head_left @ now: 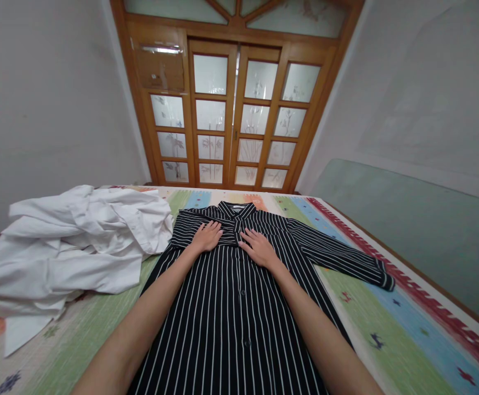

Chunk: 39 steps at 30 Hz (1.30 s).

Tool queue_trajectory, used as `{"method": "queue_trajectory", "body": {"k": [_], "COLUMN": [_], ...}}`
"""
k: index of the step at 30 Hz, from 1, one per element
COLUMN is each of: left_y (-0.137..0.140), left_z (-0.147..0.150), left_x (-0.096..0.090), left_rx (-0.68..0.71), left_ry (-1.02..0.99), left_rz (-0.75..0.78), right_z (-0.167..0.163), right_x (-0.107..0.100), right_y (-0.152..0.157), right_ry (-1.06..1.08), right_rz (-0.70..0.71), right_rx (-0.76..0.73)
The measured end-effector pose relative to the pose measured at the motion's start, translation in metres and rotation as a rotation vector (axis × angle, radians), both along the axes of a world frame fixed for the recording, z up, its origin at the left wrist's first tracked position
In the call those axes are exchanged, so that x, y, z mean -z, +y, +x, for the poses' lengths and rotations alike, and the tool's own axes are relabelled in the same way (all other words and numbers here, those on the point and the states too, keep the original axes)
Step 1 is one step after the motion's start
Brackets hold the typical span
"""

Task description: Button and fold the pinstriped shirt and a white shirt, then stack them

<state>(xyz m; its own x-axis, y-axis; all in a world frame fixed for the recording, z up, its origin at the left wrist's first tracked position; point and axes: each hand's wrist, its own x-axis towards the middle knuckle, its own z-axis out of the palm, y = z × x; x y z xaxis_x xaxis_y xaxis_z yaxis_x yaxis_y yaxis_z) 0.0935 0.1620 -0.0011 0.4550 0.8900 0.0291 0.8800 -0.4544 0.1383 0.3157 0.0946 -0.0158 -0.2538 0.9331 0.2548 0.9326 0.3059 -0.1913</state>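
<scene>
Striped shirt (223, 307) lying front-up at centre on a patterned cover (387, 323), right of heaped white cloth (99, 236). Right-side sleeve (342, 255) outstretched, probably next to fold inward; left-side sleeve (185, 230) across the chest, seemingly being smoothed by left hand (207, 236) and right hand (259, 248), grip spread flat, pinching nothing.

I see the person's left hand (208, 237) and right hand (259, 249), both bare, with slender fingers (215, 226) that taper toward the tips. Just behind the fingers, each hand narrows to a slim wrist (272, 265); farther back from them, smooth, uncovered forearms (148, 312) broaden gradually.
</scene>
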Motion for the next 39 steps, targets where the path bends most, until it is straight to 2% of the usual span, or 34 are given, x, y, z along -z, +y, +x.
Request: {"method": "queue_trajectory", "body": {"k": [11,20,31,39], "left_y": [0.012,-0.003,-0.021,-0.024], "left_z": [0.000,-0.003,-0.010,-0.012], "left_x": [0.006,0.008,0.004,0.009], "left_rx": [-0.007,-0.039,-0.055,-0.055], "left_ry": [-0.018,-0.063,-0.073,-0.114], "left_rz": [0.057,0.167,0.176,0.195], "right_z": [0.001,0.001,0.001,0.001], "right_x": [-0.004,-0.005,-0.004,-0.005], "right_y": [-0.002,-0.001,-0.001,0.000], "right_ry": [0.013,0.018,0.026,0.032], "right_rz": [-0.033,-0.039,-0.026,-0.052], "right_rx": [-0.013,-0.007,-0.004,0.005]}}
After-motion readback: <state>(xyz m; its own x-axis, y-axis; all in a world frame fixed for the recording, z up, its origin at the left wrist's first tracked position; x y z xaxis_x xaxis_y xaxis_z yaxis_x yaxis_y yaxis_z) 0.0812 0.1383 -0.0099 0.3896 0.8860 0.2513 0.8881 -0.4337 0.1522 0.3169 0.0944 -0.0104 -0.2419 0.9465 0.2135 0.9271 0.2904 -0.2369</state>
